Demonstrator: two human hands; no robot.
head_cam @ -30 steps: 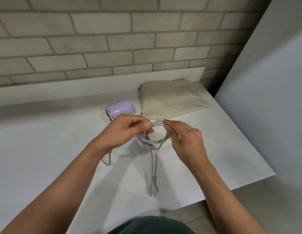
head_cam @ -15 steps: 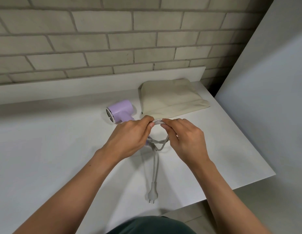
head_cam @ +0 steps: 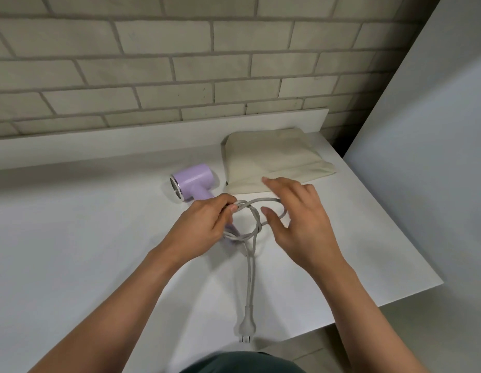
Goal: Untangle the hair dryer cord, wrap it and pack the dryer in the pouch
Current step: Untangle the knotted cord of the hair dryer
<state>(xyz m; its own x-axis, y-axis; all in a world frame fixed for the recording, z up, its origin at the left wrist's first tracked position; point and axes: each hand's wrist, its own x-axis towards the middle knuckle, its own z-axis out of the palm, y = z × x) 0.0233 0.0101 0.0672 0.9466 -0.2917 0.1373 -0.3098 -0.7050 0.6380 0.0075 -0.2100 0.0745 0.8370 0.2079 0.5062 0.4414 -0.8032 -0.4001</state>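
A lilac hair dryer point(head_cam: 192, 182) lies on the white table point(head_cam: 86, 238), its nozzle pointing left. Its grey cord point(head_cam: 254, 219) forms a knotted loop between my hands, then runs toward me to the plug point(head_cam: 245, 324) near the table's front edge. My left hand point(head_cam: 204, 227) pinches the cord at the top left of the loop. My right hand point(head_cam: 301, 219) hovers over the loop's right side with fingers spread and straight, holding nothing. The beige fabric pouch point(head_cam: 271, 160) lies flat behind my right hand.
A brick wall point(head_cam: 180, 63) with a low white ledge runs along the back of the table. A pale grey panel point(head_cam: 436, 157) stands to the right. The table's right and front edges lie close to my right arm.
My right hand has let go of the cord and opened, moving right and back. The loop has widened. My left hand keeps its pinch.
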